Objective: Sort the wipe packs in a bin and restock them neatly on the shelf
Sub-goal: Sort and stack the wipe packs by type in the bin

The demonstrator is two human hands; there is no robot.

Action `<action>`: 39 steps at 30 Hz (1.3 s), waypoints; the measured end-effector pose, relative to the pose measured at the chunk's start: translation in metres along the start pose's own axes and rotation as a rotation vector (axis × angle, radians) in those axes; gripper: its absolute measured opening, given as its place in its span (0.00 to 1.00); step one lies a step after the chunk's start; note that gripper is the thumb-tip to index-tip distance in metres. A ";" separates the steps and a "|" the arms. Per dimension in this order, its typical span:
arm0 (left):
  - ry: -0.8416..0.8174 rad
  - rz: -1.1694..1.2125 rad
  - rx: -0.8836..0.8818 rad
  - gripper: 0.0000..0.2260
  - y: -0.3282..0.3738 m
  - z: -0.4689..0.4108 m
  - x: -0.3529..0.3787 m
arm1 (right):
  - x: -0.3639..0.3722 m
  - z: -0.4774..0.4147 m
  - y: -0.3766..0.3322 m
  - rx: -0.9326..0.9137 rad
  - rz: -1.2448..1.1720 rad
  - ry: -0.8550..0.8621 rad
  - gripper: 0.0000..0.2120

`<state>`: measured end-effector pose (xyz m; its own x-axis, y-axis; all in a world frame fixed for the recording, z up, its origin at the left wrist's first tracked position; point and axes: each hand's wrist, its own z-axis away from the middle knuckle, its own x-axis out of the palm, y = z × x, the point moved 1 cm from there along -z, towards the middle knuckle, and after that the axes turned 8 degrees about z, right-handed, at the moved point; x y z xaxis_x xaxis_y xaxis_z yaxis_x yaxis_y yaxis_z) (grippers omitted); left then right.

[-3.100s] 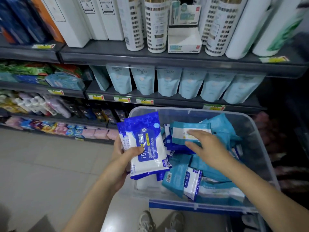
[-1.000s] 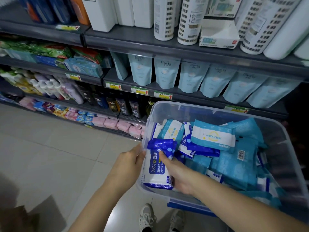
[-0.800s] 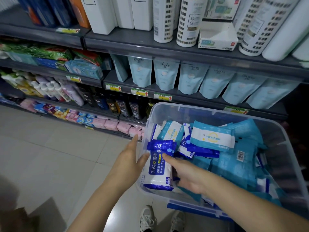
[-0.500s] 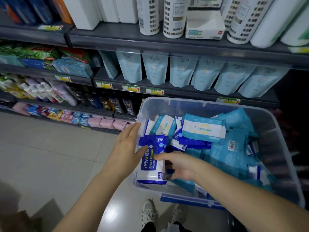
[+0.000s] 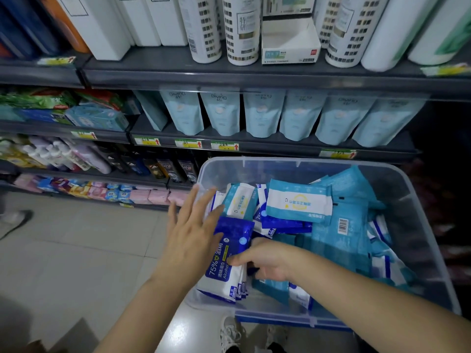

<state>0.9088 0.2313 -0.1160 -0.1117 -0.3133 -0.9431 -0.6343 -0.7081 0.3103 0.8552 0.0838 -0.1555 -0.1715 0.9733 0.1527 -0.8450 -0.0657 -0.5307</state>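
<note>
Head view, only one. My left hand (image 5: 190, 240) is flat, fingers straight and spread, palm pressed on the left face of the dark-blue-and-white plastic alcohol wipe packs (image 5: 224, 266); it holds nothing. My right hand (image 5: 265, 263) has fingers curled round the right edge of those packs, thumb across the printed label. The fingertips are hidden down in the bin, so how deep the grip goes is probably shallow, not sure.

The packs stand on edge as a small stack in the near-left corner of the clear plastic bin (image 5: 418, 225), against its left wall. Long axis runs from near me up and away, tilted slightly right. The stack sits squeezed between both hands, left hand nearer the outer side.

Loose teal plastic wipe packs (image 5: 339, 233) fill the rest of the bin to the right, unsorted. The grey metal shelf (image 5: 254, 77) is up and ahead of the bin. Next lift likely goes straight up, both hands clamping.
</note>
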 end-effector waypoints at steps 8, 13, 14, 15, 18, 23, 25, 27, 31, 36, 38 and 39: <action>-0.169 -0.116 0.199 0.21 -0.011 0.000 0.014 | -0.043 0.035 -0.059 -0.290 0.866 0.456 0.12; -0.202 -0.059 0.155 0.27 -0.006 0.008 0.013 | -0.044 -0.003 -0.093 -0.492 1.248 0.421 0.18; -0.221 -0.056 0.146 0.29 -0.007 0.010 0.012 | -0.042 -0.016 -0.096 -0.492 1.317 0.377 0.20; -0.242 -0.044 0.131 0.30 -0.009 0.013 0.013 | -0.039 -0.026 -0.099 -0.494 1.371 0.341 0.20; -0.306 0.023 0.056 0.29 -0.012 0.018 0.015 | -0.032 -0.052 -0.106 -0.485 1.459 0.283 0.23; -0.332 0.065 -0.017 0.28 -0.009 0.019 0.013 | -0.036 -0.072 -0.109 -0.376 1.605 0.210 0.36; -0.329 0.059 -0.022 0.28 -0.009 0.019 0.012 | -0.038 -0.075 -0.108 -0.354 1.611 0.231 0.37; -0.330 0.063 -0.029 0.27 -0.008 0.019 0.010 | -0.041 -0.077 -0.104 -0.328 1.641 0.245 0.33; -0.359 0.002 -0.007 0.27 -0.007 0.017 0.010 | -0.059 -0.062 -0.098 -0.315 1.607 0.237 0.22; -0.414 -0.168 0.056 0.31 -0.003 0.012 0.009 | -0.071 -0.023 -0.093 -0.412 1.623 0.298 0.17; -0.438 -0.194 0.034 0.35 0.000 0.008 0.007 | -0.073 -0.007 -0.089 -0.421 1.646 0.366 0.16; -0.439 -0.202 0.037 0.36 0.002 0.006 0.005 | -0.075 0.001 -0.087 -0.429 1.647 0.400 0.15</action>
<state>0.9026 0.2321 -0.1208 -0.2904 0.1308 -0.9479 -0.7025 -0.7018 0.1184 0.9410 0.0160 -0.1206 -0.4579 -0.0505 -0.8876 0.2614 -0.9619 -0.0802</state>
